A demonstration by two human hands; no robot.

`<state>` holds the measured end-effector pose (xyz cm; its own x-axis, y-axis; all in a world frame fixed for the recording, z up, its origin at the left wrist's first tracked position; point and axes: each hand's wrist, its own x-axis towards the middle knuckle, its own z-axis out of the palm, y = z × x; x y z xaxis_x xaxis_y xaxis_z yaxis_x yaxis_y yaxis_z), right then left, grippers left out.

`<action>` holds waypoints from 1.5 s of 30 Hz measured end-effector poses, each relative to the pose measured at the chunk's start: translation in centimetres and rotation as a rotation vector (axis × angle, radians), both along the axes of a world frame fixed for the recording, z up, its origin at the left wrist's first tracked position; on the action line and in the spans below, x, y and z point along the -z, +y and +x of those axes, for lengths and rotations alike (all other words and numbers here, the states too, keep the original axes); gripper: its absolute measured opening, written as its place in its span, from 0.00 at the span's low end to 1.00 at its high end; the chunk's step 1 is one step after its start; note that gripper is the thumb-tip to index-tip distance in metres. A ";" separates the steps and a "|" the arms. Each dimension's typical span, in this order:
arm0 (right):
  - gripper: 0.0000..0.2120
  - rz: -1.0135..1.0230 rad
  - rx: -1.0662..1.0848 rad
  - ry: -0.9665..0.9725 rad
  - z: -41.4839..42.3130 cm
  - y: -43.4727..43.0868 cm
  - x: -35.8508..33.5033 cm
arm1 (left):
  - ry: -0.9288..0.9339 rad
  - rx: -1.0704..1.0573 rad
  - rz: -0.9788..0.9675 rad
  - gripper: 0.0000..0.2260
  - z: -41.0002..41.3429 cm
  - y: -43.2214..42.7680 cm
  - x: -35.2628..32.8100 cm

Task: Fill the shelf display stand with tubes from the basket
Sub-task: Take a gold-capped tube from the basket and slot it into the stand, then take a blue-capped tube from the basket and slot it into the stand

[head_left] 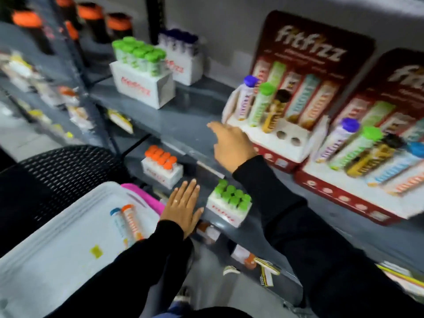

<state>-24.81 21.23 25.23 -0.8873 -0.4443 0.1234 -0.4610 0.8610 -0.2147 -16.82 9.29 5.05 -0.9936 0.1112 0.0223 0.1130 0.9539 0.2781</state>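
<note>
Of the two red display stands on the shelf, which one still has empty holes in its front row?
The left red stand, the one beside the right hand. It holds three tubes and shows two empty holes; the right red stand shows none.

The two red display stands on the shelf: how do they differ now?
The left display stand holds three tubes and shows two empty holes; the right display stand has at least five tubes in its front row. The left one sits farther back. Both are red with the same branding.
</note>
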 end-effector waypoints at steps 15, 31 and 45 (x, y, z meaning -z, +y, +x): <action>0.21 0.442 -0.438 -0.532 5.0 -26.6 26.0 | -0.657 -0.439 0.169 0.23 17.9 -10.8 7.6; 0.15 0.540 -0.505 -0.310 7.1 -25.9 27.2 | -0.644 -0.457 0.165 0.14 18.1 -10.6 8.8; 0.19 0.413 -0.453 -0.537 4.5 -19.5 14.7 | -0.614 -0.532 -0.004 0.16 16.3 -9.9 6.6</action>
